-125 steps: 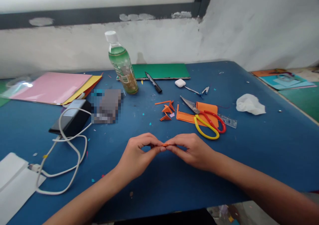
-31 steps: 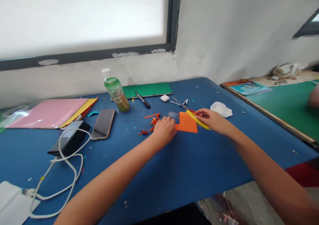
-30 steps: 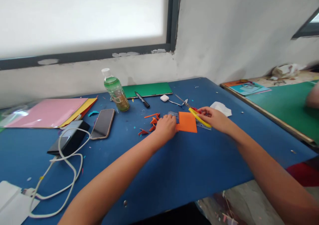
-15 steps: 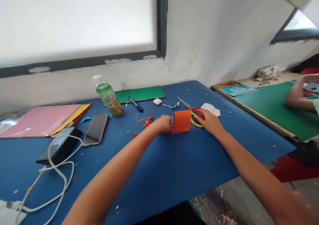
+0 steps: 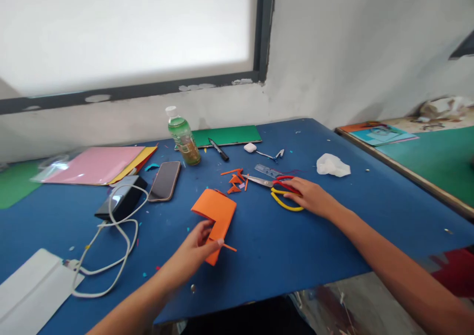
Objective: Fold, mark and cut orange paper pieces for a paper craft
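Observation:
A folded piece of orange paper (image 5: 221,211) with an L-shaped outline is pinched in my left hand (image 5: 200,243), near the front of the blue table. A thin orange strip (image 5: 229,247) sticks out by my left thumb. My right hand (image 5: 309,196) has its fingers closed on the red handle of the scissors (image 5: 276,183), which lie low over the table with the blades toward the left. The yellow handle hangs free of the fingers. Close to the blade tips lie several orange paper scraps (image 5: 235,181). Behind the scissors is a clear ruler (image 5: 267,171).
A green-labelled bottle (image 5: 185,140), a black pen (image 5: 218,149) and a phone (image 5: 165,181) stand or lie farther back. On the left are coloured sheets (image 5: 92,164), a black box (image 5: 122,201) with a white cable (image 5: 126,271) and a white envelope (image 5: 33,288). Crumpled white paper (image 5: 333,165) lies right.
My left hand has brought the orange paper leftward and nearer, away from the scissors. The scissors in my right hand have turned from pointing away to pointing left. The view has shifted left.

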Tool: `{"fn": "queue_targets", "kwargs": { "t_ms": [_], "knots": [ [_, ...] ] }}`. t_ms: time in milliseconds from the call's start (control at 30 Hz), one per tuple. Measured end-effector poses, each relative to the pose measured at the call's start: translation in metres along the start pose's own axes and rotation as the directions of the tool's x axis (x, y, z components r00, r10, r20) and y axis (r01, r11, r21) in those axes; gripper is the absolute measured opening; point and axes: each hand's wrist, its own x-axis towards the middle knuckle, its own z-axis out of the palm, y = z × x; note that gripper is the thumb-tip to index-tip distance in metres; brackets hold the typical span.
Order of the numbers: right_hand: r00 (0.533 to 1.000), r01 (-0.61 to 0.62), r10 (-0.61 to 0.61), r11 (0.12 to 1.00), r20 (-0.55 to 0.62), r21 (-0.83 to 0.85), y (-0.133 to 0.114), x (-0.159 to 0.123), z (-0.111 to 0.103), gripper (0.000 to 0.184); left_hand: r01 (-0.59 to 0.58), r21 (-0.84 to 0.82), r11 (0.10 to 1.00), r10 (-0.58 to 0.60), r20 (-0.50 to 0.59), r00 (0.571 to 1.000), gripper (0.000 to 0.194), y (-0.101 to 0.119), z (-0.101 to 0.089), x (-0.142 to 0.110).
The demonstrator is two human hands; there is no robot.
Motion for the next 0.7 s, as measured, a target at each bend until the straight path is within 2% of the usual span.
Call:
{"fn": "queue_targets", "kwargs": {
  "t_ms": [67,133,167,233,300,367,467,567,700],
  "knots": [
    [0.999,0.033,-0.034,0.999,0.041,0.012,-0.012,0.001,0.003,0.034,0.078,-0.047,0.996,-0.072,0.102,0.992,0.042,-0.006,0.003,-0.020],
    [0.997,0.041,-0.042,0.999,0.067,0.012,-0.018,0.002,0.004,0.035,0.122,0.071,0.990,-0.135,0.212,0.968,0.037,-0.005,-0.001,-0.032],
    [0.997,0.028,-0.029,1.000,0.067,0.004,-0.017,0.003,0.003,0.035,0.083,0.185,0.979,-0.122,0.211,0.970,0.031,-0.004,-0.006,-0.035],
    [0.999,-0.033,0.034,0.999,0.035,-0.023,-0.009,0.005,-0.002,0.037,-0.062,0.449,0.892,0.019,0.101,0.995,0.025,-0.003,-0.017,-0.033],
    [0.992,-0.128,0.127,0.990,-0.027,-0.061,0.006,0.008,-0.006,0.040,-0.182,0.663,0.726,0.217,0.030,0.976,0.030,-0.008,-0.028,-0.024],
    [0.978,-0.204,0.199,0.974,-0.063,-0.098,0.022,0.011,-0.008,0.045,-0.270,0.773,0.574,0.312,0.099,0.945,0.043,-0.017,-0.034,-0.014],
    [0.967,-0.253,0.249,0.959,-0.046,-0.129,0.043,0.015,-0.007,0.046,-0.346,0.821,0.454,0.298,0.226,0.927,0.055,-0.030,-0.035,-0.005],
    [0.964,-0.264,0.266,0.954,-0.009,-0.141,0.052,0.020,-0.004,0.040,-0.352,0.843,0.408,0.292,0.244,0.925,0.053,-0.037,-0.029,-0.004],
    [0.956,-0.290,0.294,0.943,0.001,-0.166,0.049,0.027,-0.002,0.035,-0.359,0.856,0.372,0.300,0.255,0.919,0.058,-0.040,-0.020,-0.006]
  ]
}}
